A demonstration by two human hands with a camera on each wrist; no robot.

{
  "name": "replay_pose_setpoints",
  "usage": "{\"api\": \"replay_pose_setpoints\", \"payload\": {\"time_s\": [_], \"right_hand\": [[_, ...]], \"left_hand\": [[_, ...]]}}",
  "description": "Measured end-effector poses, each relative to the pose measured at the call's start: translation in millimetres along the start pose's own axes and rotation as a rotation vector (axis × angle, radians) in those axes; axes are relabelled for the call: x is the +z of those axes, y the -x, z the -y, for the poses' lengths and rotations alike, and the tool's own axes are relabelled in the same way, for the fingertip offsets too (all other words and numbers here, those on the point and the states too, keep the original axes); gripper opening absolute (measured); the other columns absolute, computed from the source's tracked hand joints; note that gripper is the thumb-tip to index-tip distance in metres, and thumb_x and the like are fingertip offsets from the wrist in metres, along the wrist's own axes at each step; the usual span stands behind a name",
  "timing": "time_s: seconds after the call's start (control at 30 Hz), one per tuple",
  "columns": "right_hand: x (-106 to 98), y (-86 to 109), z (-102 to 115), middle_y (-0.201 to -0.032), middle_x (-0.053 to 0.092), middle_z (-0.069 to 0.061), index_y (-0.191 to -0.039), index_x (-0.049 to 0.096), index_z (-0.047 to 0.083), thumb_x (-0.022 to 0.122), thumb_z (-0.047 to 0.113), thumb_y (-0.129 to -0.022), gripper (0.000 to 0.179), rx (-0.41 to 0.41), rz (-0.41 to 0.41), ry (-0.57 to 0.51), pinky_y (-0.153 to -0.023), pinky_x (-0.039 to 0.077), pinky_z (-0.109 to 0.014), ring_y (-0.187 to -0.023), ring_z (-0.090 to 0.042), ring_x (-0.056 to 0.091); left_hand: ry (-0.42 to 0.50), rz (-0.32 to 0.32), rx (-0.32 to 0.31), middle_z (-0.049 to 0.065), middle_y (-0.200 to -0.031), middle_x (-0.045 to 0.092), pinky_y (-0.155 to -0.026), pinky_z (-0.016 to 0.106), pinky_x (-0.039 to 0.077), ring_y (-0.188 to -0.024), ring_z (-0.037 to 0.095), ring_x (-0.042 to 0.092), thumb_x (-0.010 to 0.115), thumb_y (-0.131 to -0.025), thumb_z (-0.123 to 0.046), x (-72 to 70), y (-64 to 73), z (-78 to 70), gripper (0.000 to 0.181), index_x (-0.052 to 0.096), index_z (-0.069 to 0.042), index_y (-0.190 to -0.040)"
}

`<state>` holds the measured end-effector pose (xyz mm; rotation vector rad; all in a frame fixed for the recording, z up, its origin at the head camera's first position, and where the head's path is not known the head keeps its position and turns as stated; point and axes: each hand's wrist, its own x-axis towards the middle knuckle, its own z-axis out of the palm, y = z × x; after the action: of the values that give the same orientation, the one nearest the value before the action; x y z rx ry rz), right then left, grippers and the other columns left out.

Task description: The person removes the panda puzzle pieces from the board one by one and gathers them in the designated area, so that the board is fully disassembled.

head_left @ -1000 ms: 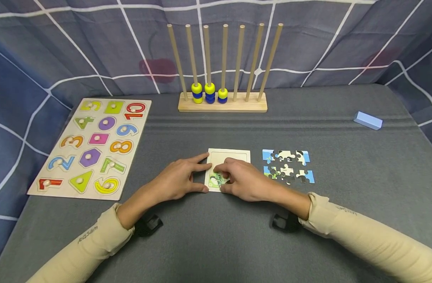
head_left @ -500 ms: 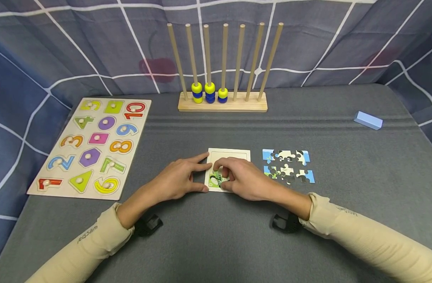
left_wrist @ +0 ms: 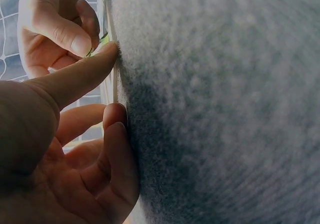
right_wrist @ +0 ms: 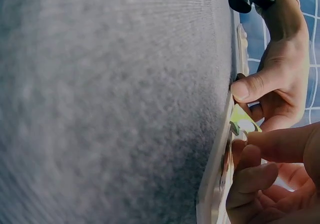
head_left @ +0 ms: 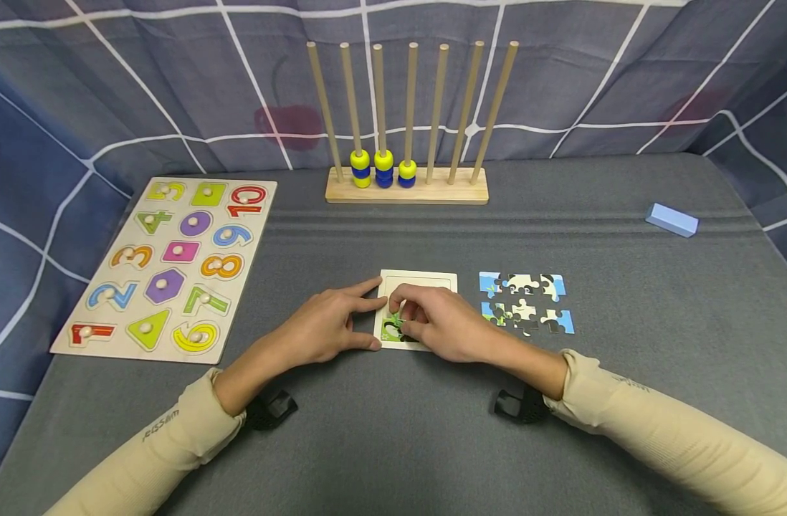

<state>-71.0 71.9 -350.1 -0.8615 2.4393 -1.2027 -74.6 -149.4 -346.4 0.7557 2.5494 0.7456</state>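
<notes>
A small cream puzzle tray [head_left: 426,274] lies on the grey table, with green panda picture showing at its lower left. My left hand [head_left: 325,326] rests at its left edge, with outstretched fingers along the side and the thumb at the lower corner. Over the tray my right hand [head_left: 448,324] pinches a green jigsaw piece [right_wrist: 245,121] between thumb and forefinger. The piece stands tilted up from the tray in the right wrist view, partly hidden by the fingers. Several loose jigsaw pieces [head_left: 522,284] with blue sky and panda parts lie in two rows right of the tray.
A wooden number and shape board [head_left: 239,315] lies to the left. Behind the tray stands a wooden peg stand [head_left: 445,192] with tall rods and a few yellow and blue beads. A blue block [head_left: 671,220] lies far right. Patterned cloth [head_left: 593,72] hangs behind the table.
The right hand has lifted slightly, and the green piece in its fingertips now tilts up from the tray. The left hand and the loose pieces have stayed put.
</notes>
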Motion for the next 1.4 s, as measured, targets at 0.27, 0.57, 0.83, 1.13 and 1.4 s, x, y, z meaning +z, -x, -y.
{"api": "replay_pose_setpoints", "payload": {"time_s": [0.27, 0.57, 0.83, 1.13, 1.4], "right_hand": [[2.4, 0.8, -0.6, -0.078, 0.061, 0.006, -0.098, 0.061, 0.013, 0.066, -0.003, -0.087, 0.019, 0.0, -0.013, -0.024, -0.064, 0.043, -0.03, -0.062, -0.008, 0.052], [-0.8, 4.0, 2.6, -0.079, 0.06, 0.004, -0.097, 0.063, 0.012, 0.065, -0.003, -0.087, 0.018, -0.007, -0.067, -0.046, -0.062, 0.043, -0.03, -0.061, -0.008, 0.052], [-16.7, 22.6, -0.8, -0.083, 0.063, 0.002, -0.1, 0.064, 0.012, 0.063, -0.001, -0.091, 0.016, 0.029, -0.067, -0.109, -0.063, 0.046, -0.031, -0.067, -0.012, 0.056], [-41.9, 63.9, -19.8, -0.085, 0.059, -0.001, -0.1, 0.064, 0.011, 0.061, -0.007, -0.088, 0.022, 0.095, -0.096, -0.133, -0.06, 0.042, -0.028, -0.068, -0.015, 0.052], [-54.3, 93.8, -33.4, -0.084, 0.06, -0.002, -0.098, 0.063, 0.009, 0.062, -0.009, -0.088, 0.021, 0.105, -0.11, -0.145, -0.06, 0.045, -0.026, -0.067, -0.014, 0.055]], "left_hand": [[-0.005, 0.004, -0.007, 0.009, -0.154, 0.039, -0.053, 0.026, 0.04, -0.052, 0.002, 0.049, 0.082, -0.082, -0.03, 0.1, -0.5, 0.5, 0.065, 0.058, -0.011, -0.139], [-0.007, -0.002, 0.002, 0.011, -0.153, 0.039, -0.053, 0.026, 0.04, -0.051, 0.002, 0.047, 0.083, -0.081, -0.029, 0.5, -0.9, 0.7, 0.066, 0.059, -0.009, -0.138], [-0.009, -0.002, 0.0, 0.01, -0.154, 0.039, -0.055, 0.026, 0.041, -0.053, 0.002, 0.05, 0.083, -0.081, -0.029, 0.3, 0.6, 0.2, 0.065, 0.059, -0.009, -0.138], [-0.024, -0.005, 0.001, 0.01, -0.155, 0.038, -0.057, 0.026, 0.041, -0.054, 0.002, 0.049, 0.083, -0.081, -0.028, 0.6, -0.3, -0.8, 0.065, 0.059, -0.009, -0.138], [-0.022, 0.003, -0.01, 0.01, -0.155, 0.038, -0.057, 0.026, 0.041, -0.054, 0.002, 0.05, 0.082, -0.082, -0.028, 0.6, 0.2, -1.2, 0.064, 0.059, -0.009, -0.138]]}}
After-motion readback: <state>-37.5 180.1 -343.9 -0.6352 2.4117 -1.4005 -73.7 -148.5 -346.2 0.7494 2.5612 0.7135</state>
